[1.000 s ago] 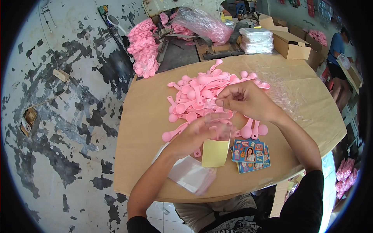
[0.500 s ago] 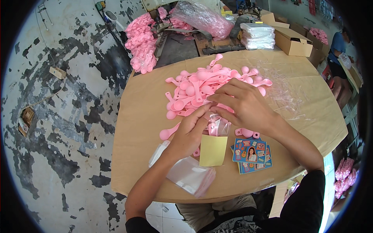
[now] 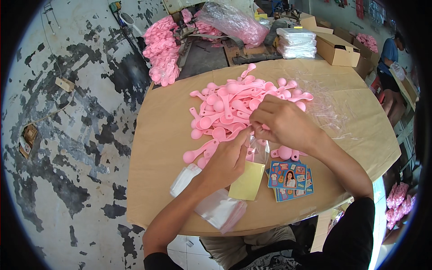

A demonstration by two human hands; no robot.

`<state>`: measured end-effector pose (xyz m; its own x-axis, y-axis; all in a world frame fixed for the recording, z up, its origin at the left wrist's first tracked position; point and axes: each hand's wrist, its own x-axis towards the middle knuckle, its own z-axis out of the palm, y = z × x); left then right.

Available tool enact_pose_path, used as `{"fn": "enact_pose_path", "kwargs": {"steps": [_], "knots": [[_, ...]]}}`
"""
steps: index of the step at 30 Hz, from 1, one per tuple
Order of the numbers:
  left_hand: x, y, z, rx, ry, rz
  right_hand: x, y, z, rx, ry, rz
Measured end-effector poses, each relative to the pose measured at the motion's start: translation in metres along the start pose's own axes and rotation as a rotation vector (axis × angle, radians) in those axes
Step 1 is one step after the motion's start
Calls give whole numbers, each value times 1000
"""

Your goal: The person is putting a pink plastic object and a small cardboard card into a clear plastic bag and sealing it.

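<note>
My left hand (image 3: 227,159) and my right hand (image 3: 284,122) meet over the middle of the table, fingertips closed on the upper edge of a clear plastic bag (image 3: 260,150). A plain yellow card (image 3: 247,182) shows at the bag's lower end, and something pink shows through the film above it. My fingers hide the bag's top. Just beyond them lies a large heap of pink measuring spoons (image 3: 227,101). A few more spoons (image 3: 285,153) rest beside my right wrist. Below those sits a small stack of blue printed cards (image 3: 288,175).
Flat clear bags (image 3: 220,209) lie near the table's front edge, left of the yellow card. Plastic scraps (image 3: 330,110) are strewn at the right. Behind are bundled pink spoons (image 3: 162,49), stacked clear packs (image 3: 297,42) and a cardboard box (image 3: 337,47). A person (image 3: 390,63) is at the far right.
My right hand's fingers have curled in closer to my left fingertips at the bag's top. The yellow card has tilted and shifted slightly lower.
</note>
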<state>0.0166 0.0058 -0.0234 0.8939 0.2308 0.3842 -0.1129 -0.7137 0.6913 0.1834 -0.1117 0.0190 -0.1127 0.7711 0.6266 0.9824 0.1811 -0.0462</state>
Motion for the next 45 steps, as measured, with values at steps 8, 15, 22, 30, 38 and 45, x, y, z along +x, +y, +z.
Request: {"fn": "enact_pose_path", "kwargs": {"steps": [8,15,22,30,38,45], "knots": [[7,7,-3,-769,-12,-206,5,25,-87,696,178,357],[12,-11,-8,-1019,-74,-376,-89,131,-103,791,-157,723],[13,-7,-5,-1093,-142,-439,-95,119,-100,72,336,761],[7,9,0,-1077,-122,-329,-37,-36,-14,677,-134,525],[4,-3,7,-975,-51,-341,-37,-32,-15,932,-20,711],[5,-4,9,-911,56,-240,-42,-21,-4,932,20,634]]}}
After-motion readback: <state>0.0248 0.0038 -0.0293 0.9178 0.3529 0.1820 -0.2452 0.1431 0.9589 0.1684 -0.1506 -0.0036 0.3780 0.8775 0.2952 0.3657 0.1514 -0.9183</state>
